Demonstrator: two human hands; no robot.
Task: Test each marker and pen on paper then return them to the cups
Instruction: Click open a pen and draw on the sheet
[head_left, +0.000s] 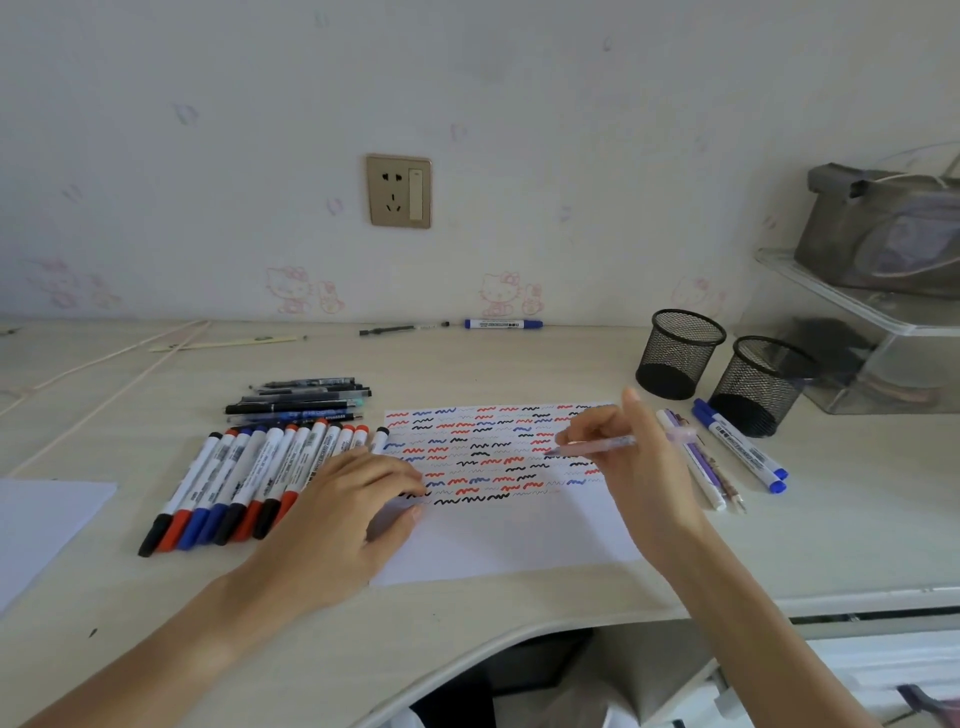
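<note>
Above the scribbled paper, the right hand pinches a pink pen, its tip pointing left over the rows; the left hand rests flat, fingers relaxed, on the sheet's left edge beside the markers.

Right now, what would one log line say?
right hand: holds pen, tip at paper | left hand: rests on paper | cups: look empty
</note>
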